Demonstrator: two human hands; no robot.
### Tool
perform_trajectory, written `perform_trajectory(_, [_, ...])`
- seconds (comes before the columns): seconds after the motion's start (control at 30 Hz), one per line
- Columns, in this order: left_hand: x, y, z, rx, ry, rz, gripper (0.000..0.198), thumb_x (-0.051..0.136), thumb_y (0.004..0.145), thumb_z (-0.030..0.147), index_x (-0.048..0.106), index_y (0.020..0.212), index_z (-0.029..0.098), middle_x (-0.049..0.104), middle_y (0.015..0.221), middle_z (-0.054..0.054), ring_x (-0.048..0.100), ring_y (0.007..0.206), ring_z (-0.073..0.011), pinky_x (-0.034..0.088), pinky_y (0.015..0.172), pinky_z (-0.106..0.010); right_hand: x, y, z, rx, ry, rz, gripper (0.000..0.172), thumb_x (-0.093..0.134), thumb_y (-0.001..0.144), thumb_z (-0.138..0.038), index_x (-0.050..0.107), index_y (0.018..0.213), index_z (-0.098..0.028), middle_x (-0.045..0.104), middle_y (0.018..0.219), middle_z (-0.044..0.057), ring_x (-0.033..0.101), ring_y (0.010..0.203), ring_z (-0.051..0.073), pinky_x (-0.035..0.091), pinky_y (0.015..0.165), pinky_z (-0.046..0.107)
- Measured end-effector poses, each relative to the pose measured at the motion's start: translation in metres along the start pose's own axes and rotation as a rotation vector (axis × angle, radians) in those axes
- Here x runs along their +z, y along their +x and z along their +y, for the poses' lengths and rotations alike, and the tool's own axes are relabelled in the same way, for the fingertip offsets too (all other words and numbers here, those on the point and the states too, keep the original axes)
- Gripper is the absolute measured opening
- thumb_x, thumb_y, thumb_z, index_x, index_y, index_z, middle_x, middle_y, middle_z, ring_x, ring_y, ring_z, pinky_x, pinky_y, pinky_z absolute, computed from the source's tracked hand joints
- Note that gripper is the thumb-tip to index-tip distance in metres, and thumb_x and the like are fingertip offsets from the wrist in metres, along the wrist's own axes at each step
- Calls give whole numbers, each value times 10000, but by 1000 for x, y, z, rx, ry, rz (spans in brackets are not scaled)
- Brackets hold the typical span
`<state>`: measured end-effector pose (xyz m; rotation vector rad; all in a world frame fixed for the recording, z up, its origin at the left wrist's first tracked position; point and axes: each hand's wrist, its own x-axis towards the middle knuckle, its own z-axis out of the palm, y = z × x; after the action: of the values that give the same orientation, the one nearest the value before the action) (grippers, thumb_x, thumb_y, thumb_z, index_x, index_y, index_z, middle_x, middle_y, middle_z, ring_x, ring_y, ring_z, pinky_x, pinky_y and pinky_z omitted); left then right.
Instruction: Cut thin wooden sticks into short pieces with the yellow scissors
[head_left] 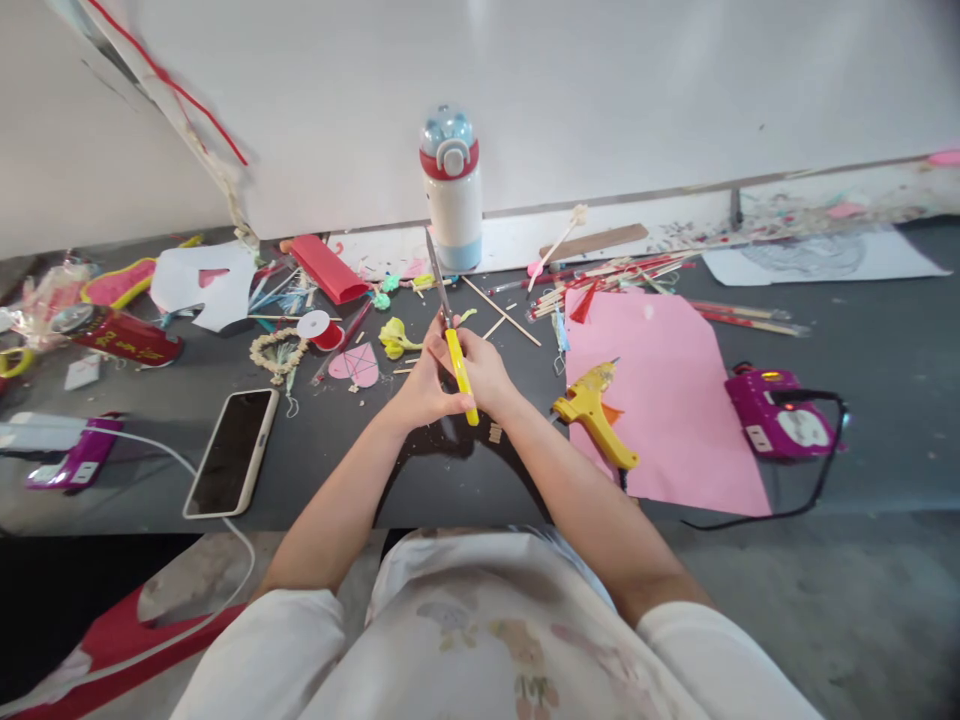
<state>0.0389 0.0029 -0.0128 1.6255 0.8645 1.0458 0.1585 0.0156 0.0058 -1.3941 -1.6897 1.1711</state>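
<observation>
My left hand [418, 392] is closed round yellow-handled scissors [459, 372], which I see edge-on. Their narrow blades point up and away, towards the bottle. My right hand [486, 372] is closed close behind the yellow handle, its fingers meeting those of my left. Whatever it pinches is hidden. A small yellow-green tip [468, 315] shows just above it. Left of my hands lies a yellow flower-like piece [396, 338]. Thin wooden sticks [501, 312] cross beyond them, and small cut stick bits [495, 432] rest below my right hand.
A white bottle [454, 205] stands behind my hands. On the right, a yellow glue gun [598, 412] rests on pink paper [671, 400] beside a purple power socket [780, 415]. To the left are a phone [232, 452], a red thread spool [321, 330] and a red can [124, 337].
</observation>
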Motion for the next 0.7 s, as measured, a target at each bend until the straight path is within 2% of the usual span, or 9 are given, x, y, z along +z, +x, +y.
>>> perform_trajectory(0.23, [7, 1, -8, 73, 42, 117, 1231, 682, 492, 721, 38, 1435, 263, 210, 1486, -163, 365, 1311, -343, 345, 1076, -510, 5, 4, 7, -32, 52, -3, 364, 456, 781, -563, 516, 737, -207, 578, 702, 28, 517, 636, 171, 370, 591, 291])
perform_trajectory(0.43, [7, 4, -12, 133, 82, 157, 1189, 657, 513, 735, 67, 1426, 254, 265, 1450, -165, 420, 1256, -335, 371, 1046, -506, 6, 6, 9, -35, 93, -8, 351, 483, 767, -553, 528, 745, -206, 579, 713, 27, 513, 644, 167, 372, 594, 288])
perform_trajectory(0.7, [9, 5, -13, 128, 41, 180, 1164, 675, 490, 726, 134, 1406, 251, 336, 1391, -159, 443, 1220, -330, 379, 1033, -506, 5, 6, 9, -50, 90, 0, 348, 479, 773, -543, 515, 723, -201, 585, 708, 22, 520, 639, 158, 375, 595, 277])
